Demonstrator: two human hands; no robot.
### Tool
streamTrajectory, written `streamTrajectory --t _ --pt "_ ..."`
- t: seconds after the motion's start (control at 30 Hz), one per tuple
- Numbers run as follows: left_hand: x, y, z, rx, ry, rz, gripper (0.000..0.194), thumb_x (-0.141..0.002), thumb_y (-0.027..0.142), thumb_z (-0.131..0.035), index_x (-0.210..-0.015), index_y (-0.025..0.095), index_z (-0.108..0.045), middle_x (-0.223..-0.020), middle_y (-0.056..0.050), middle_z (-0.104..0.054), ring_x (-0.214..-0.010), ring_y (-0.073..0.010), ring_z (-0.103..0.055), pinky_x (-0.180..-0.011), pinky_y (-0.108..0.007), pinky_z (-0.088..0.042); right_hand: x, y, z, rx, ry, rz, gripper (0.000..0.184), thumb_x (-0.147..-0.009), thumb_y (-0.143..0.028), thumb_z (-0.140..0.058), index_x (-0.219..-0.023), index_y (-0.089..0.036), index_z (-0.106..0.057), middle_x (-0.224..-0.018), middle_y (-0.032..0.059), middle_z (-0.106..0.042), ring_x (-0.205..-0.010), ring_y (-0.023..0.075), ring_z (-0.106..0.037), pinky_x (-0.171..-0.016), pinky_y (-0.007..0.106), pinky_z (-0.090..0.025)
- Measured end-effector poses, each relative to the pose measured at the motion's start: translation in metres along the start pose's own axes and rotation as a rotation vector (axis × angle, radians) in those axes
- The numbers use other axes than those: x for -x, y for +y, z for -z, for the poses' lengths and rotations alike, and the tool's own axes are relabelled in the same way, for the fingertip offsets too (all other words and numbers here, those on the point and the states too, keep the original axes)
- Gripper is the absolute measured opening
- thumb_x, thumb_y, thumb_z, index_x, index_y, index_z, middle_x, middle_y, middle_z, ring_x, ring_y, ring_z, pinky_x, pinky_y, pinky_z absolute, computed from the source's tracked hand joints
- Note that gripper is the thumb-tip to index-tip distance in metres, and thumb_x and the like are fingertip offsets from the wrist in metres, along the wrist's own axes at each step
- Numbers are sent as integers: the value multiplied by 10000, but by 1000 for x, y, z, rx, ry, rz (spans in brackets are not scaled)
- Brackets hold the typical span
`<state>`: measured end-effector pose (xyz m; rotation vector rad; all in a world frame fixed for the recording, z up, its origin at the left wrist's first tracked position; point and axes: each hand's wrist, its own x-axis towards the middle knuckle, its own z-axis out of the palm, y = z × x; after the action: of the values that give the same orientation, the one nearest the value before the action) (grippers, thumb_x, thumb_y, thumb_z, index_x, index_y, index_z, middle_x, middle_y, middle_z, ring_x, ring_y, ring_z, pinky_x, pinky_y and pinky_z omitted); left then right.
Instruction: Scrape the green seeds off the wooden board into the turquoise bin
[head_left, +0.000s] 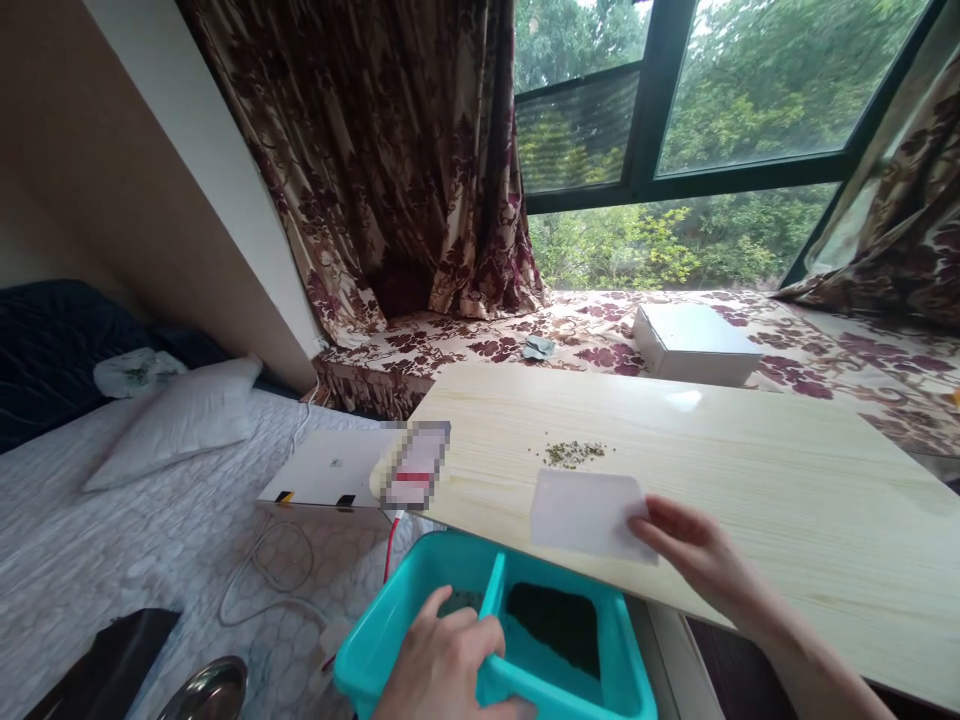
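Note:
My right hand (682,535) pinches the right edge of a thin white rectangular sheet (585,512), thumb and fingers closed on it. This sheet hovers just over the near edge of the table, in front of a scattered heap of small greenish-brown grains (574,454). Below the table edge stands a teal two-compartment bin (375,655). My left hand (450,660) bends over its middle divider and grips it, one finger stretched towards the left compartment. Dark fine grains (559,625) lie in the right compartment; a few small bits show at the bottom of the left one.
A blurred-out phone (416,465) with a red cable lies at the left corner of the light wooden table (750,470). Beside it a white box (330,465) rests on the bed. Another white box (697,340) sits on the window ledge. A metal bowl (210,690) is lower left.

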<state>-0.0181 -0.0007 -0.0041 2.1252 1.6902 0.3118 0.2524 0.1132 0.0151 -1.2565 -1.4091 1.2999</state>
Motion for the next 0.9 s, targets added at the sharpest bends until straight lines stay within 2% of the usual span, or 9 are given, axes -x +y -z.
streamTrajectory --t 0.1,0.2,0.27,0.33,0.4,0.6,0.73,0.9 --pt "-12 11 -19 18 -7 -67 299 -578 404 -812 -740 228 -632 -695 38 -631 -751 -198 -644 -1006 -534 -364 9 2 34 -6 333 3 358 -489 -528 -791 -650 -217 -719 -673 62 -737 -635 226 -654 -546 286 -529" --pt "-24 19 -38 4 -9 -172 319 -556 430 -806 -747 241 -634 -674 43 -628 -713 -190 -644 -991 -498 -391 11 8 57 35 510 -39 302 -541 -446 -767 -747 -227 -743 -761 60 -761 -645 231 -669 -505 283 -520" --pt "-31 19 -45 6 -28 -265 187 -669 388 -723 -756 253 -627 -663 51 -621 -683 -172 -637 -990 -467 -398 6 12 63 58 563 -45 281 -572 -419 -740 -778 -227 -743 -788 62 -767 -652 232 -677 -493 283 -514" --pt "-36 14 -46 5 -54 -314 30 -752 288 -638 -770 265 -631 -647 62 -615 -642 -151 -626 -989 -437 -405 -4 15 64 59 575 -39 261 -589 -411 -723 -778 -231 -738 -803 63 -769 -678 237 -687 -507 289 -520" --pt "-39 7 -46 -10 -77 -304 54 -762 219 -612 -753 268 -633 -640 70 -615 -609 -137 -617 -988 -419 -409 -17 18 61 38 569 -38 264 -592 -412 -720 -779 -227 -731 -819 67 -769 -702 240 -692 -526 295 -526" --pt "-41 -13 -60 -75 -101 -304 40 -763 224 -624 -743 257 -615 -671 60 -635 -610 -154 -630 -991 -454 -409 -48 23 52 -2 496 -59 338 -604 -423 -730 -831 -173 -725 -829 88 -764 -752 238 -692 -610 303 -538" --pt "-40 -20 -66 -76 -83 -333 62 -796 282 -609 -742 255 -596 -666 59 -620 -591 -148 -619 -1001 -444 -406 -52 29 50 -15 472 -95 358 -584 -442 -759 -829 -184 -725 -837 81 -764 -764 239 -696 -640 306 -545" --pt "-39 -22 -63 -99 -172 -344 50 -809 301 -601 -781 260 -594 -693 56 -619 -611 -148 -618 -1002 -472 -400 -44 29 49 -28 335 -125 449 -567 -548 -762 -836 -189 -737 -803 86 -760 -770 264 -699 -646 325 -558"
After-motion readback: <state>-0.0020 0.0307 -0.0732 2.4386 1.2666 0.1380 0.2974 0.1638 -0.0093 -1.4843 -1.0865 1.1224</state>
